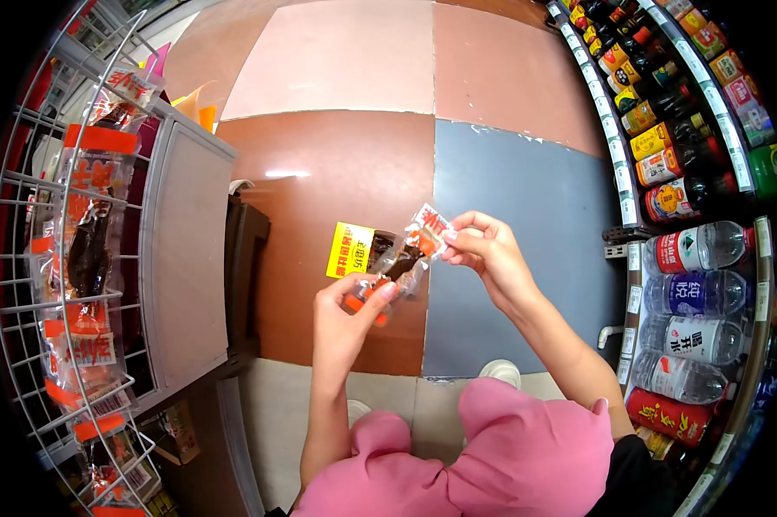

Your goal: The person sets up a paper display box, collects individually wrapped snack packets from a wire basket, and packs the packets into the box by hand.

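Brightly lit; glare on the floor [319,155] at ten o'clock; fisheye bends the shelf edge [610,127] at two o'clock.

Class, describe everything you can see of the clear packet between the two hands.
The packet looks like glossy, crinkled clear plastic with orange-red parts, around something dark brown. Its upper end shows white with red print. It slants from lower left to upper right, held above the floor. The left hand pinches its lower end, the right hand its upper end. Whether it is sealed is unclear.
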{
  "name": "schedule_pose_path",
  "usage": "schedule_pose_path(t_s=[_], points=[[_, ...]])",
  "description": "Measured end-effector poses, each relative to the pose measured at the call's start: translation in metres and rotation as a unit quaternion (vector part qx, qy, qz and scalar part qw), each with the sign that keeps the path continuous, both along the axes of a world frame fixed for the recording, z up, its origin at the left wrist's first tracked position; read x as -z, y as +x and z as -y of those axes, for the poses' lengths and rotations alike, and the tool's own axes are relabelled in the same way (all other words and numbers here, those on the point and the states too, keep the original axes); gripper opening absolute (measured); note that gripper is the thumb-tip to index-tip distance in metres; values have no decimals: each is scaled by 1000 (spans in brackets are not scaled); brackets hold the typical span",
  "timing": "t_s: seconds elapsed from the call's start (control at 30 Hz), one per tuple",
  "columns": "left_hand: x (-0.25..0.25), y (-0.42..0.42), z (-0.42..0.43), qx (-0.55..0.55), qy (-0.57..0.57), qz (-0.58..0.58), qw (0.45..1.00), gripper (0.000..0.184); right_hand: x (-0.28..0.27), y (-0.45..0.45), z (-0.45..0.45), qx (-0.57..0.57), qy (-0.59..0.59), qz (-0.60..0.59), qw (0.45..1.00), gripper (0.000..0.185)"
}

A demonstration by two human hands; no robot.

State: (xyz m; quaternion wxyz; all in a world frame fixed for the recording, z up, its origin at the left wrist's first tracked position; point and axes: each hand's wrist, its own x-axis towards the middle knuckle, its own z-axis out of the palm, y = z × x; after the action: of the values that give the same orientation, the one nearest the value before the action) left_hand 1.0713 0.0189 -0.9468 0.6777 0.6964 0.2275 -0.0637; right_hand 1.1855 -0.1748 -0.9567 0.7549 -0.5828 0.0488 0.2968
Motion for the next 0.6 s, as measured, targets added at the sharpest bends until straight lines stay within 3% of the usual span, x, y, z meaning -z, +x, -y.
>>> schedule_pose_path(t_s=[0.13, 0.37, 0.47, 0.6], points=[[16, 4, 2, -160, -71, 111, 978, 10, 0, 0, 0, 19, 6, -12, 1000, 10], [28, -1, -7, -114, -61, 81, 988, 8, 5, 16, 14, -103, -72, 36, 991, 13], [43, -2, -11, -73, -18, 48, 996, 14, 25, 28, 33, -158, -80, 23, 984, 13], [48, -2, -6, -89, 194, 70, 974, 27, 51, 34, 61, -110, -122, -11, 986, 13]])
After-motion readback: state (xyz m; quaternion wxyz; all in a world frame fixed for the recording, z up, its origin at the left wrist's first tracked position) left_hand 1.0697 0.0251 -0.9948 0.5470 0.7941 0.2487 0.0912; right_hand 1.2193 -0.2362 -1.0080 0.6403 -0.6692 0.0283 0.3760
